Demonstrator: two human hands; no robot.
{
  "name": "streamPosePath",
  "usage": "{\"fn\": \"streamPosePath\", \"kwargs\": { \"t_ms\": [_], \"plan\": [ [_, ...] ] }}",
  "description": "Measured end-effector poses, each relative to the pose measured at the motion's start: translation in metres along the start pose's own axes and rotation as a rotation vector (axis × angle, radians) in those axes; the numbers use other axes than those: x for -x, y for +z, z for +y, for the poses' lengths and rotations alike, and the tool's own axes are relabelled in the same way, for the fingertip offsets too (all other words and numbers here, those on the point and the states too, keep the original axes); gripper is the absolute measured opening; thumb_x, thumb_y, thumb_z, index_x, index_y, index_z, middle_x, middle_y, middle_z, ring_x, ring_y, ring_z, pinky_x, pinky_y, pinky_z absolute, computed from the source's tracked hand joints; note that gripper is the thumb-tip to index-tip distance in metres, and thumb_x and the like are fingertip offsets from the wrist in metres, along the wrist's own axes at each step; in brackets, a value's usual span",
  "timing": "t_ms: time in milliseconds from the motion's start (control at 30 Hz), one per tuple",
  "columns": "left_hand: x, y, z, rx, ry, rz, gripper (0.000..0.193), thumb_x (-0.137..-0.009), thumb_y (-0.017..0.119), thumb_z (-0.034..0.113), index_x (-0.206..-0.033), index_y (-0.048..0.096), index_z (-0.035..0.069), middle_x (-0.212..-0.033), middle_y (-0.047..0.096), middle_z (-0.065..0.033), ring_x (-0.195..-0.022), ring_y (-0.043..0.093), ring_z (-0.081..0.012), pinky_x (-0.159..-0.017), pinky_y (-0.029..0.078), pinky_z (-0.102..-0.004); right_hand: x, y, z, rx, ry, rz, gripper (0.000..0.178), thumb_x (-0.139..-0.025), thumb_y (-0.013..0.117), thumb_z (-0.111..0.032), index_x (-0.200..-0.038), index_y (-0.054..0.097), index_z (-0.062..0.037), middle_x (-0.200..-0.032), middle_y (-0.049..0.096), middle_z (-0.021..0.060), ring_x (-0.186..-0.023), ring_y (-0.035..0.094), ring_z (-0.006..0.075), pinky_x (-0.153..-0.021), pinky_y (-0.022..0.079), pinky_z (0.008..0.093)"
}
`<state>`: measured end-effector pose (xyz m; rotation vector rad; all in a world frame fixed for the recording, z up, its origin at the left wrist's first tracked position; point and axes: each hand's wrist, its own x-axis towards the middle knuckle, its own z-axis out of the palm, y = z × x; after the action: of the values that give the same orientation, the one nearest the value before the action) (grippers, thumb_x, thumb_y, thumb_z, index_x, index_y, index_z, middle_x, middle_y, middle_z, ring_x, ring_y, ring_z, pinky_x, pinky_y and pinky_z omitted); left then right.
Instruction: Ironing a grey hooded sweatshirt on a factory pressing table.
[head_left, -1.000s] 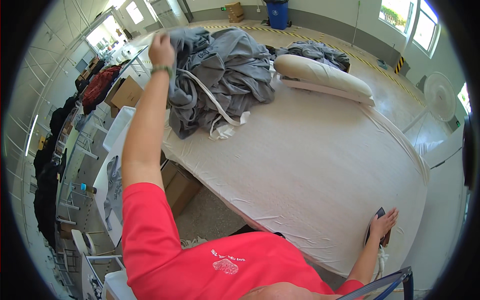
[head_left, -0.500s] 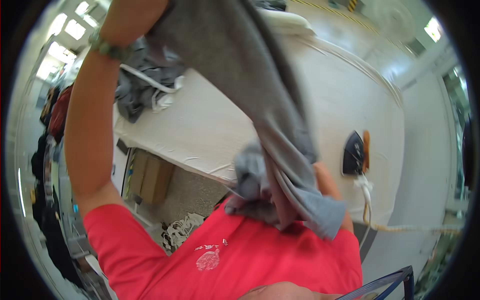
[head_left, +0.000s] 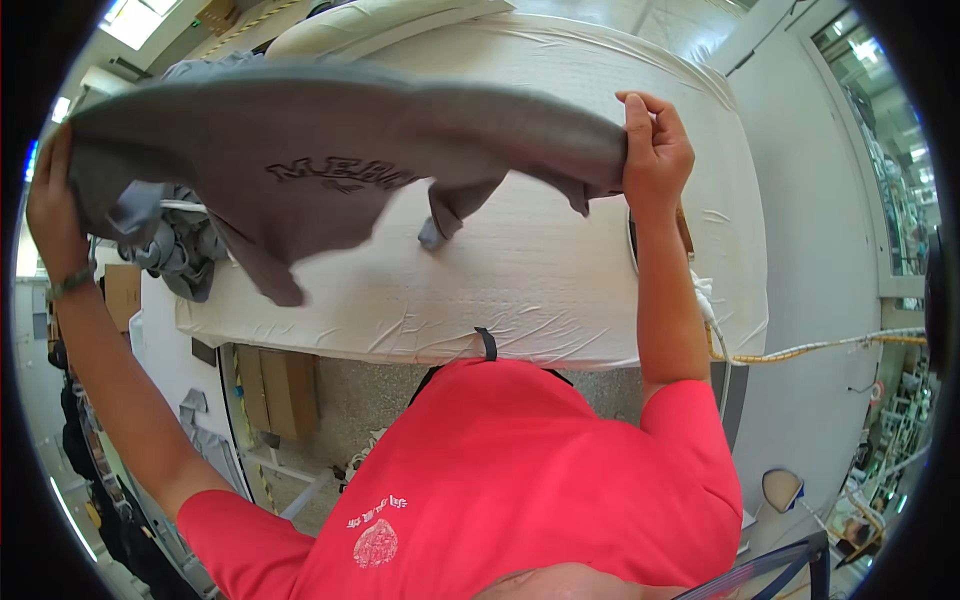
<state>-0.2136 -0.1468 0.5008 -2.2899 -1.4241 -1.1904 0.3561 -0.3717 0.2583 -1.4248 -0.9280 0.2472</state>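
A grey garment with dark lettering [head_left: 320,150], likely a sweatshirt, hangs stretched out in the air between my two hands, above the ironing table [head_left: 520,270]. At the far left, my left hand [head_left: 55,205] is closed round one end of the cloth. My right hand [head_left: 655,150] pinches the other end at the right. The cloth's lower parts dangle over the white table cover, somewhat blurred. Behind my right forearm the iron is mostly hidden; its orange-brown handle [head_left: 685,235] shows in part.
A heap of grey clothes [head_left: 180,250] lies at the table's left end. A white padded roll [head_left: 370,25] sits along the far edge. From the iron a pale hose [head_left: 800,350] runs off right. Below the table on the left stands a cardboard box [head_left: 280,390].
The garment went from bunched and hanging close to my chest to spread wide across the table. My right hand rose and moved forward; my left moved out to the left.
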Motion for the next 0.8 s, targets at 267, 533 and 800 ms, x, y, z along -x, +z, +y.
{"fn": "streamPosePath", "kwargs": {
  "t_ms": [267,533,800],
  "plan": [
    [0.067,0.013,-0.045,0.411,-0.433,0.09,0.04,-0.105,0.062,0.039,-0.128,0.074,0.008,-0.117,0.075,-0.0123,-0.106,0.068,-0.0168,-0.096,0.052,-0.0316,-0.001,-0.012,-0.047,0.072,0.144,-0.641,0.03,-0.102,0.065,-0.028,-0.11,0.075,-0.0005,-0.095,0.072,0.0008,-0.087,0.061,0.0063,-0.078,0.048,0.0236],
    [0.183,0.249,0.024,0.037,0.176,-0.37,0.042,-0.093,0.067,0.017,-0.132,0.063,0.003,-0.13,0.066,-0.0197,-0.123,0.061,-0.0363,-0.105,0.047,-0.0424,0.078,0.017,0.169,0.88,0.278,-0.716,0.036,-0.096,0.07,-0.032,-0.117,0.072,-0.0038,-0.104,0.076,0.0172,-0.099,0.073,0.0241,-0.087,0.056,0.0381],
    [0.391,0.301,0.184,0.416,-0.001,-0.814,0.038,-0.087,0.074,0.012,-0.124,0.068,0.012,-0.123,0.062,-0.0133,-0.114,0.062,-0.0339,-0.099,0.051,-0.0422,0.167,-0.03,0.152,0.514,0.478,-0.648,0.039,-0.093,0.073,-0.031,-0.121,0.07,-0.0048,-0.098,0.076,0.0168,-0.091,0.073,0.033,-0.082,0.058,0.0413]
  ]
}}
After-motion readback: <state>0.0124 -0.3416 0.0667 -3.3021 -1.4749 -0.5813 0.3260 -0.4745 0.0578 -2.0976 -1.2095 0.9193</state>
